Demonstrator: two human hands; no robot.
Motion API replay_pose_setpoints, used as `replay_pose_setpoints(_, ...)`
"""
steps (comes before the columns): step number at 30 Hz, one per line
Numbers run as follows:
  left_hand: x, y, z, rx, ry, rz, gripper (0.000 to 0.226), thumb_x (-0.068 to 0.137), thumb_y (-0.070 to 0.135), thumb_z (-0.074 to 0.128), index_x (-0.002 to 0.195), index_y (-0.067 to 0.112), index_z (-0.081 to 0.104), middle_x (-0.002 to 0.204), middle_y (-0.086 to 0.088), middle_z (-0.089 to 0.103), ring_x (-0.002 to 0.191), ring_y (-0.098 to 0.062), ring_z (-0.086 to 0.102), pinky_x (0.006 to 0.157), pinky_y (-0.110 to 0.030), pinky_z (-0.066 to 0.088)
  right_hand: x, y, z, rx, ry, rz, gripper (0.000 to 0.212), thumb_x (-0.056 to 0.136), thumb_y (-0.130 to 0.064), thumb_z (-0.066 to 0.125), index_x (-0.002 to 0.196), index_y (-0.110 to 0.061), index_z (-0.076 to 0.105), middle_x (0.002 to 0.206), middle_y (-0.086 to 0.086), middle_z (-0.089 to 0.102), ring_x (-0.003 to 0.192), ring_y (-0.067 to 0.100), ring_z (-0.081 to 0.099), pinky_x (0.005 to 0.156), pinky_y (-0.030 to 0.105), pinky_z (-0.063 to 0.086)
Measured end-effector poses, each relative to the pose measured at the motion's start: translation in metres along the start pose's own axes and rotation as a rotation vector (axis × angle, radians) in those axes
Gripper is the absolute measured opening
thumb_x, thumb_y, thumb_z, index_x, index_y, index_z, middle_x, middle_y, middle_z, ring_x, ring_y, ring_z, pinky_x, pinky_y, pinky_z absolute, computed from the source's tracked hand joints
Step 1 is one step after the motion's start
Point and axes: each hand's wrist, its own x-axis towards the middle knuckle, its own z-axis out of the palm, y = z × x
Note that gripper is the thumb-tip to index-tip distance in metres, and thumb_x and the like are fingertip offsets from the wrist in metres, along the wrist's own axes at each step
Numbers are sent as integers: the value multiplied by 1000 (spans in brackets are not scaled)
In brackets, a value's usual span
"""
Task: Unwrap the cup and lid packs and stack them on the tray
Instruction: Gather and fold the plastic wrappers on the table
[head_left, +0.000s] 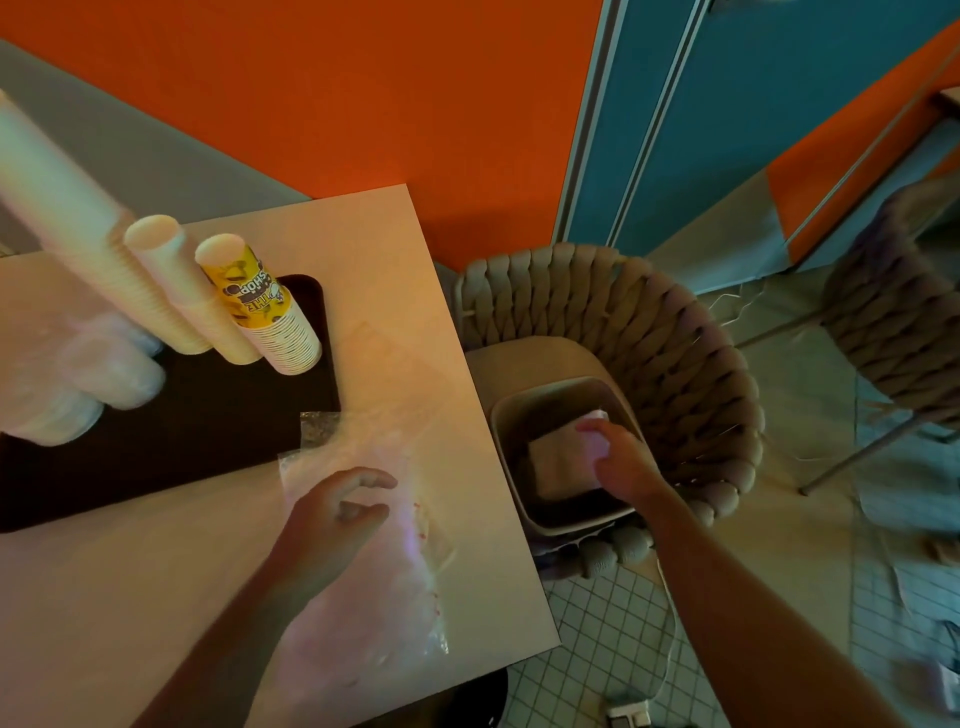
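A dark tray (208, 441) lies on the pale table (104, 597). On it stand a yellow printed cup stack (260, 296), two plain cream cup stacks (166, 280) and blurred stacks of clear lids (104, 374). A clear plastic wrapper (374, 587) lies flat on the table right of the tray. My left hand (332, 519) hovers over it with loosely curled fingers, holding nothing I can see. My right hand (618, 462) reaches into a beige bin (501, 431) and grips a pale crumpled wrapper (595, 418).
The bin stands on the seat of a woven rope chair (649, 332) right of the table. A second chair (893, 312) is further right. An orange wall runs behind. A white cable and plug (631, 717) lie on the tiled floor.
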Motion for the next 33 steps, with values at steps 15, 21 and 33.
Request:
replay_pose_setpoints(15,-15,-46,-43,113,314,-269,23,88,10,66,109,18,67,112,-3,64,95,-23,62,71,-30,47,-8,-99,39,-23,42,-178,34,95,-10,57,127,-17,65,117,7,69,108,28,66,92,35,51)
replay_pose_setpoints(21,-9,-48,-43,169,188,-243,49,91,12,65,138,17,55,128,-2,62,111,-23,62,94,-33,50,-1,-154,111,224,-110,-74,29,87,-17,71,114,-17,62,80,3,73,75,25,72,72,37,56)
replay_pose_setpoints(33,-8,-65,-54,36,105,-258,58,86,18,66,142,24,54,123,-2,69,105,-18,67,94,-36,55,16,-167,128,194,-57,-122,31,84,-25,80,55,-35,73,50,-16,60,57,11,53,66,31,44)
